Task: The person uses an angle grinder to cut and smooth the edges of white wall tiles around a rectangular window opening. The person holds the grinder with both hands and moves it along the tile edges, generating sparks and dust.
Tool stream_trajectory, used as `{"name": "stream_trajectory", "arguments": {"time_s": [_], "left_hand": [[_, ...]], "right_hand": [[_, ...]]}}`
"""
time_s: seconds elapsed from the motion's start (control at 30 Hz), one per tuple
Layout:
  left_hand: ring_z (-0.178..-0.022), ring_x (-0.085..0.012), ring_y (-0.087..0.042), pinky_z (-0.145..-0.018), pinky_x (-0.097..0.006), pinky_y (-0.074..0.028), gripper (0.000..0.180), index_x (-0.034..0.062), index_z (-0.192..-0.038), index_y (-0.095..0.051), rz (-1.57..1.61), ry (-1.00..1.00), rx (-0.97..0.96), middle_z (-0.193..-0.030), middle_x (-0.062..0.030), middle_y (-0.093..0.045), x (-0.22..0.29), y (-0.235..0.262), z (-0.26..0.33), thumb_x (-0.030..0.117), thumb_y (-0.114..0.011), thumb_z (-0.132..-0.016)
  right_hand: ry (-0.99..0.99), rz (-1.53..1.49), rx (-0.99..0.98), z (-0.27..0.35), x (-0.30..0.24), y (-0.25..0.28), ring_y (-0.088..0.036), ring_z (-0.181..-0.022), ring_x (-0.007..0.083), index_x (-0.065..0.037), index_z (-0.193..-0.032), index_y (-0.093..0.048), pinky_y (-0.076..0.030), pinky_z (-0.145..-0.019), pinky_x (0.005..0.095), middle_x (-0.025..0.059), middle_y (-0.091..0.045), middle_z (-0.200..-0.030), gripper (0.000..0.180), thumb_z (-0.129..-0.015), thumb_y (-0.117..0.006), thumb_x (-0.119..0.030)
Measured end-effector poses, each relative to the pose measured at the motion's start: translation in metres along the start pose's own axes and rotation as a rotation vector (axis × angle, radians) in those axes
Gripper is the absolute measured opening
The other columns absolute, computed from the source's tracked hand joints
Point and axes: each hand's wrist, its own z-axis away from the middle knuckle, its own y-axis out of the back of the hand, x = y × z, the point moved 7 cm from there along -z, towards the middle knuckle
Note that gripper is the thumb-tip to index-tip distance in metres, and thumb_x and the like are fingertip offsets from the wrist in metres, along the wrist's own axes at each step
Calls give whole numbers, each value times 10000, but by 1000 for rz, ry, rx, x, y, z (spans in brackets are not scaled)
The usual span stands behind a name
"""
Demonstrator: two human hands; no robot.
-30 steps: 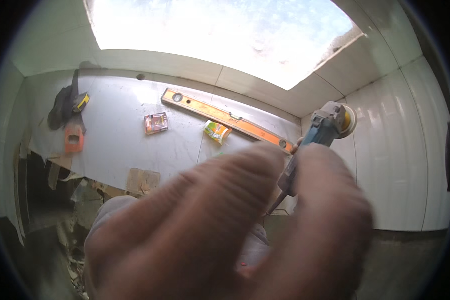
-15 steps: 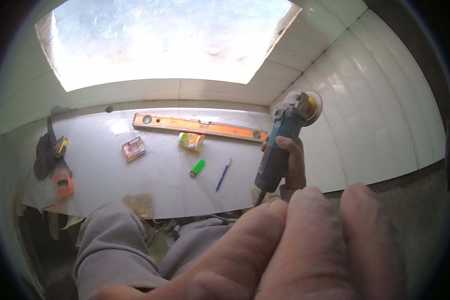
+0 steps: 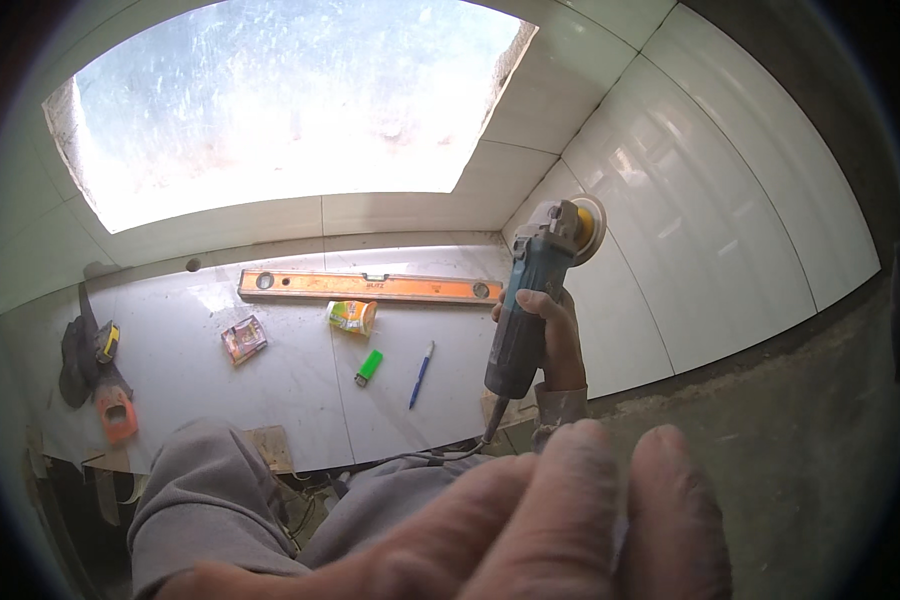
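Note:
An angle grinder (image 3: 520,320) with a dark teal body, a grey gear head and a yellow-centred round disc is held upright, its disc close to the glossy tiled wall on the right; I cannot tell if they touch. My right hand (image 3: 560,345) wraps round the grinder's body, thumb across it. Its cord runs down toward my lap. Very near the camera, my left hand (image 3: 560,520) fills the lower middle with its fingers stretched out and nothing visible in them; part of it is cut off by the lower edge.
On the pale slab lie an orange spirit level (image 3: 370,287), a printed cup (image 3: 352,317), a green lighter (image 3: 369,367), a blue pen (image 3: 422,375) and a small packet (image 3: 244,340). A yellow tape measure (image 3: 108,341) and an orange-handled tool (image 3: 117,415) lie at left. A bright window opening (image 3: 280,110) is ahead.
The view has shifted, so the slab and its things sit further left and lower. My right hand still grips the grinder. The left hand's fingers remain stretched out near the camera.

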Motion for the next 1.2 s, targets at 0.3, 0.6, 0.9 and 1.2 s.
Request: {"name": "stream_trajectory", "arguments": {"time_s": [0.3,0.6,0.9,1.2], "left_hand": [[-1057,-251,-685,-778,-337,-615,492,-23,-1228,-639,-16,21,58,-1169,-200,-655,-6,-4,-17,201,-815,-826],[-1234,-333,-586,-984,-408,-530,1050,-26,-1556,-223,972,511,343,-1379,-247,-527,-169,-254,-33,367,-850,-811],[-1003,-138,-592,-803,-297,-517,766,21,-1402,-384,1525,643,609,-1169,-52,-554,-194,-296,-54,387,-791,-865],[-766,-160,-671,-647,-283,-569,471,12,-1210,-518,1561,707,659,-981,-73,-645,-216,-308,-105,180,-738,-829]], "right_hand": [[-12,-35,-76,-19,17,-1,-638,-693,160,36,-1084,-594,-561,-617,302,91,-637,-856,411,-761,-724,-181],[242,28,-160,-93,-1,-21,-620,-823,147,19,-1097,-626,-532,-742,305,60,-634,-951,421,-746,-741,-183],[115,161,-287,-136,23,-79,-677,-972,322,75,-1162,-573,-551,-841,393,220,-667,-1075,684,-623,-792,-284],[116,75,-297,-184,22,-55,-661,-814,203,46,-1035,-652,-530,-776,325,115,-677,-913,438,-684,-776,-184]]}}
